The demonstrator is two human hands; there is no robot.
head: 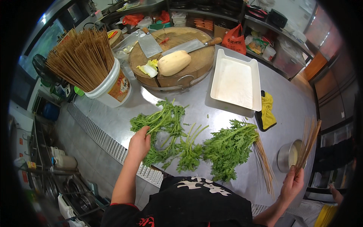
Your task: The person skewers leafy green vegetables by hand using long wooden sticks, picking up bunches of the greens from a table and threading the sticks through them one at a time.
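My left hand point(139, 144) has its fingers on the stems of loose leafy greens point(170, 113) spread on the steel table. In my right hand point(293, 180) is a bundle of thin wooden skewers point(307, 144), held upright beside a round metal pot point(285, 157). Between the hands lie a small sprig of greens point(190, 156) and a bigger bunch of leafy greens point(229, 150). Wooden skewers point(263, 161) lie on the table, their upper ends at the stems of that bigger bunch.
A white bucket point(113, 90) packed with skewers stands at the left. A round chopping block point(136, 65) carries two cleavers point(149, 45) point(192, 45) and a pale peeled vegetable point(174, 63). A white tray point(235, 82) and yellow cloth point(266, 110) lie right. Part of a person shows lower right.
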